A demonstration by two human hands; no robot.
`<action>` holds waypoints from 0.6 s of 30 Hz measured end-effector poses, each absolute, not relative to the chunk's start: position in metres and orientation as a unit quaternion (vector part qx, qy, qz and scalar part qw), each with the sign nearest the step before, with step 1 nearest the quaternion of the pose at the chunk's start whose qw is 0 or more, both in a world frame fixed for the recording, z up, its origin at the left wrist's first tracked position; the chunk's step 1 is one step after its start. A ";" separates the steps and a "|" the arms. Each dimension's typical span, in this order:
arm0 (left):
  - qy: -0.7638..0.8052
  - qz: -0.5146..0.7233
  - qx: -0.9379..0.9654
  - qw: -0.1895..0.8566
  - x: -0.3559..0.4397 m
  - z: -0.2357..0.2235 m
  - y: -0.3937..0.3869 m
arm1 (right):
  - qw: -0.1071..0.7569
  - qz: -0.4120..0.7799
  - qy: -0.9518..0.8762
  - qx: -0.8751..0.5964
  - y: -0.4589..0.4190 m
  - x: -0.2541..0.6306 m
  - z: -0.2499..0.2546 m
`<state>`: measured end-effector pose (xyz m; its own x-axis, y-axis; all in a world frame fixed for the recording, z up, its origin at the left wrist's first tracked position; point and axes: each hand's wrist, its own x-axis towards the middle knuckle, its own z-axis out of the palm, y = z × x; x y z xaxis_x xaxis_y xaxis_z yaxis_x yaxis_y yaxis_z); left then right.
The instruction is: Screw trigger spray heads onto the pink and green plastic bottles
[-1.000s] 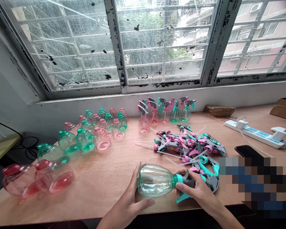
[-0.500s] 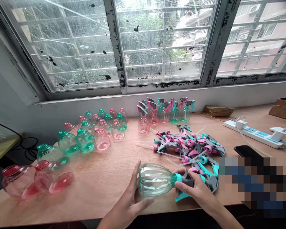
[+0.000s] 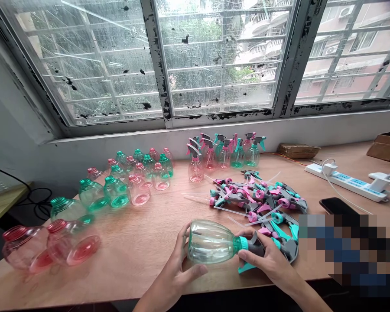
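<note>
Bottle (image 3: 211, 242), clear green, lies on its side in the head view, held above the near part of the table (image 3: 126, 255). Its base points to the left hand (image 3: 178, 264), whose fingers curl behind it, thumb spread below; whether they grip it, I cannot tell. The right hand (image 3: 263, 258) has its fingers wrapped around the grey spray head (image 3: 256, 243), thumb beside the turquoise collar (image 3: 243, 243). Just beyond that hand lies a pile (image 3: 256, 197) of pink, turquoise and grey spray heads. Capless bottles (image 3: 117, 193), pink and green, stand at left; sprayers (image 3: 224, 155) stand near the wall. At right lie a phone (image 3: 338, 205) and power strip (image 3: 347, 181).
</note>
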<state>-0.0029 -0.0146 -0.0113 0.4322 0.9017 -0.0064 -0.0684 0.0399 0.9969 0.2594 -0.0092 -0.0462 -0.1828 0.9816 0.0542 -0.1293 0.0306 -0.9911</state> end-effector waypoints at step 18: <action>0.361 0.407 0.573 0.613 0.001 -0.010 -0.014 | 0.483 0.547 -0.545 -0.414 -0.007 0.263 -0.050</action>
